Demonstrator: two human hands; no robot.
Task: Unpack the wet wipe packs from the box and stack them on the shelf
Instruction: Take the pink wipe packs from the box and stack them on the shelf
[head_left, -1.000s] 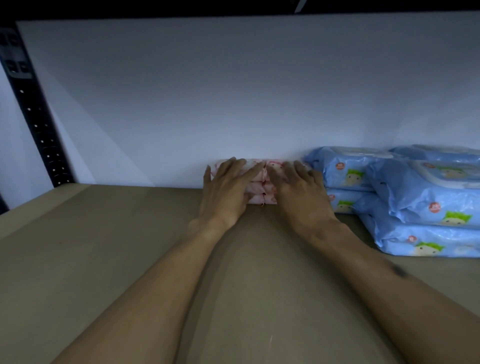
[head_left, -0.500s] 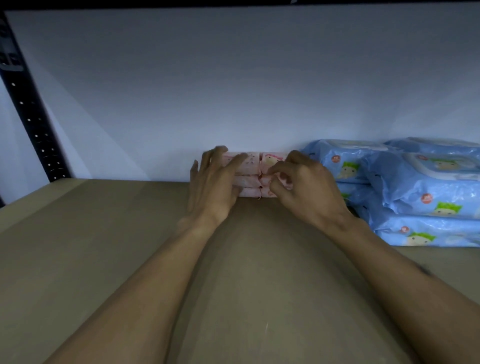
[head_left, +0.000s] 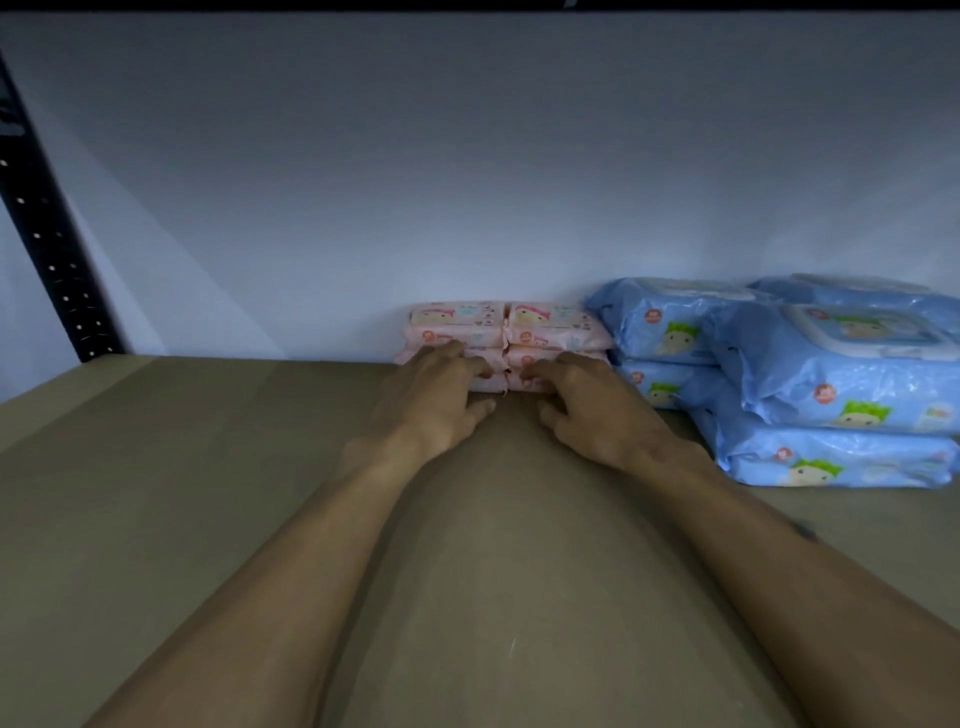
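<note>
Across the brown shelf board (head_left: 208, 493), our left hand (head_left: 431, 400) and right hand (head_left: 587, 410) reach out, fingers relaxed, tips touching the stacked pink wet wipe packs (head_left: 498, 325). Blue packs (head_left: 831, 374) crowd just right. Behind them stands a white wall (head_left: 467, 182), with a black perforated upright (head_left: 52, 249) far left.

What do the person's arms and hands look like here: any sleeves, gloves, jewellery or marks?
The left hand and right hand are bare: no gloves, no rings visible. Both forearms show no sleeves or watch up to the frame edge. The right forearm carries a small dark mark.
</note>
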